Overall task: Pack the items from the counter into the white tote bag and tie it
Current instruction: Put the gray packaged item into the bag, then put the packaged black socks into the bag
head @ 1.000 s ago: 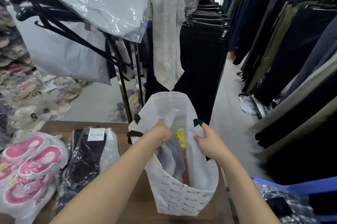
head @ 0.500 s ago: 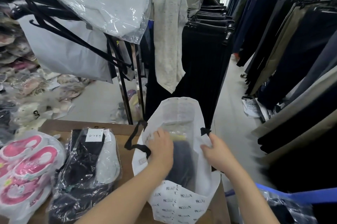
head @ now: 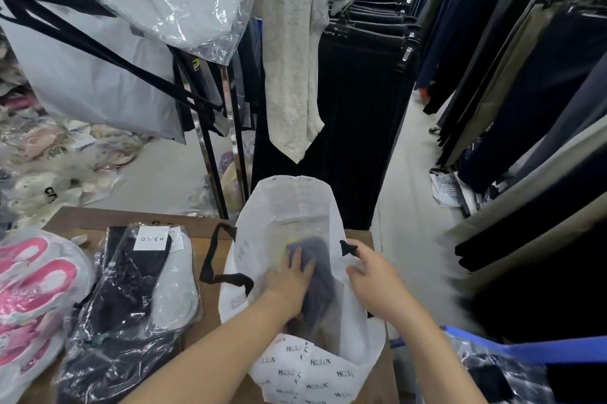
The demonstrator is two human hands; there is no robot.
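Note:
The white tote bag [head: 295, 203] with black handles and printed lettering stands open on the brown counter [head: 210, 311]. My left hand [head: 289, 278] is inside the bag, fingers spread flat on a dark grey packed garment [head: 318, 288]. My right hand [head: 371, 275] pinches the bag's right rim beside its black handle [head: 348, 247], holding the mouth open. On the counter to the left lie a clear packet of black and white clothing [head: 131, 298] and a bag of pink slippers [head: 29, 288].
A metal rack [head: 230, 140] with hangers, plastic-covered garments and a pale cloth stands just behind the counter. Dark trousers hang in rows on the right [head: 525, 91]. A blue bin [head: 532, 354] sits at the lower right. Packaged goods litter the floor at left.
My left hand has pushed deeper into the bag and flattened onto the grey garment. My right hand has shifted along the right rim. The view has tilted slightly downward.

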